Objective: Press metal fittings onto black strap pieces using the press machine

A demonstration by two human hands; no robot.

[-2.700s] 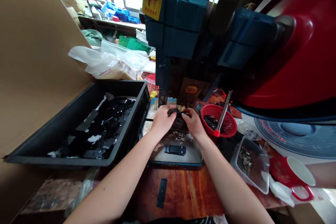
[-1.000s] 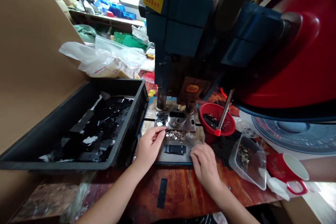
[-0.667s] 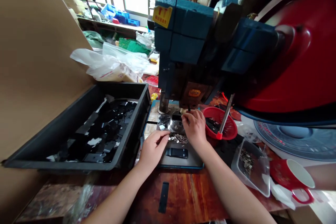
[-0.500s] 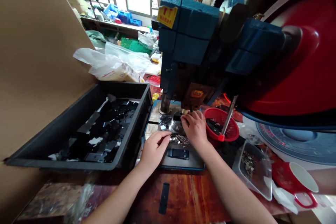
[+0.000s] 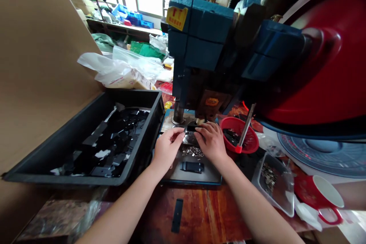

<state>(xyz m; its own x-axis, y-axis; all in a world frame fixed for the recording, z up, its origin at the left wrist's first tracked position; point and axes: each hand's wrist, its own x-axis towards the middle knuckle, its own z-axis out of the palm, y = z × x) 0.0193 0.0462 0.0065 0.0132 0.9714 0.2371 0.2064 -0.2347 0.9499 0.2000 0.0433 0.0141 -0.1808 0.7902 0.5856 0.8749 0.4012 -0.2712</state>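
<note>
My left hand (image 5: 167,148) is at the left of the round metal die (image 5: 191,138), thumb and forefinger pinched together. What sits in that pinch is too small to make out. On the die's other side, my right hand (image 5: 212,142) has its fingertips closed at the right end of a small black piece (image 5: 192,126), under the press head (image 5: 211,103). A pile of small shiny metal bits (image 5: 193,152) lies on the press plate between my wrists. Closer to me, a black strip-like part (image 5: 192,167) rests on the same plate.
A large black tray (image 5: 126,179) of dark flat pieces stands left. Right of the press are a red basket (image 5: 254,145), a clear plastic box (image 5: 289,202) of metal bits and a red mug (image 5: 307,194). Another black strip (image 5: 177,215) lies on the wooden table (image 5: 211,213).
My left hand has moved from the pile of metal bits up to the die, toward the black piece. My right hand stays by the die, its fingers shifted slightly. The view has shifted a little.
</note>
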